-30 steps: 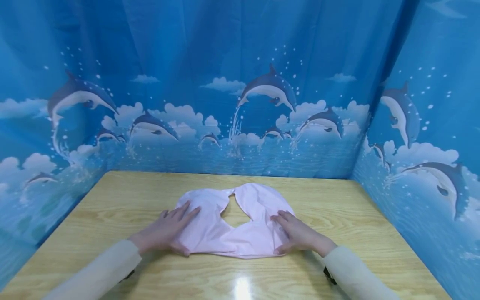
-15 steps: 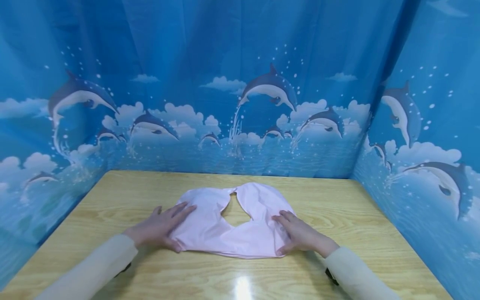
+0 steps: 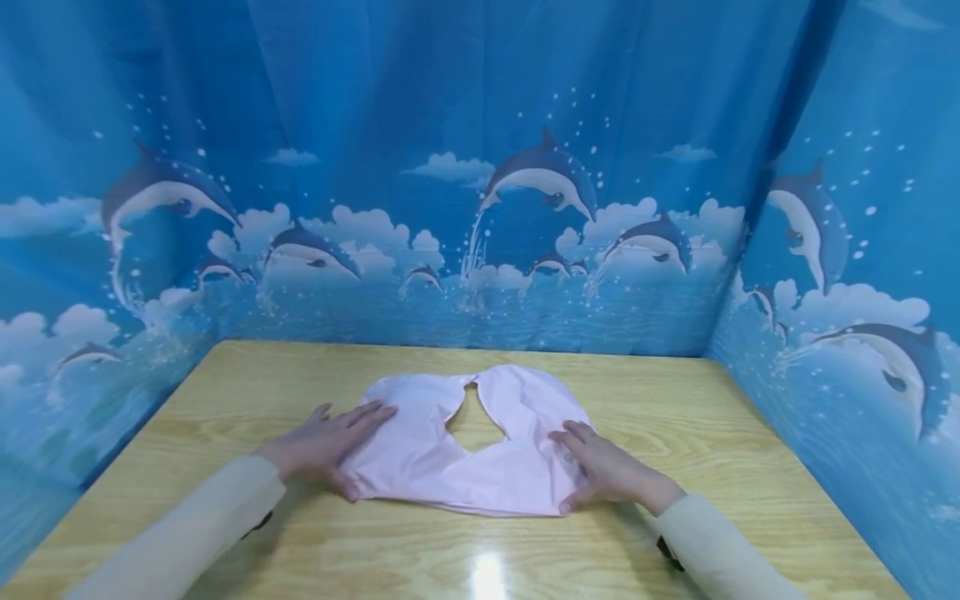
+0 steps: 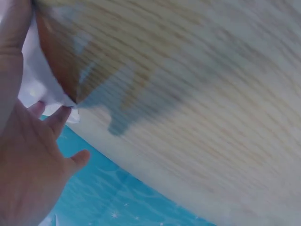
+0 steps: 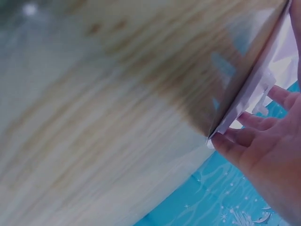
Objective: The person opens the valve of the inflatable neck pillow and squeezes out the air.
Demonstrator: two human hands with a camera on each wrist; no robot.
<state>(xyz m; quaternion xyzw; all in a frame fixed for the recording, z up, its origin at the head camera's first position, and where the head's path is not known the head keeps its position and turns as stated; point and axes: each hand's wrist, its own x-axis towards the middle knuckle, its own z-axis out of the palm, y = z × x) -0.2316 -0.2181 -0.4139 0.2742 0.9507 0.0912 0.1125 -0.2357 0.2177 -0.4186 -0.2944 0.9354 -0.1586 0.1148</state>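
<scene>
A pale pink cloth piece (image 3: 450, 467) with a teardrop-shaped opening in its middle lies spread on the wooden table (image 3: 300, 542). Its two rounded lobes meet at the back, and the front edge runs nearly straight. At the left edge, my left hand (image 3: 322, 446) rests with extended fingers on the fabric and its thumb by the front left corner. My right hand (image 3: 611, 468) touches the right edge the same way, thumb at the front right corner. Both wrist views show fingertips (image 4: 59, 117) along the cloth's border (image 5: 235, 106), slightly raised over its shadow.
Blue curtains (image 3: 420, 108) printed with dolphins and clouds stand behind the table and along both sides. The table's back edge (image 3: 637, 357) meets the rear curtain. A bright light reflection shows on the tabletop near the front.
My left hand has shifted slightly left and back, and the cloth's front left corner has moved outward with it. My right hand has stayed almost in place on the right edge.
</scene>
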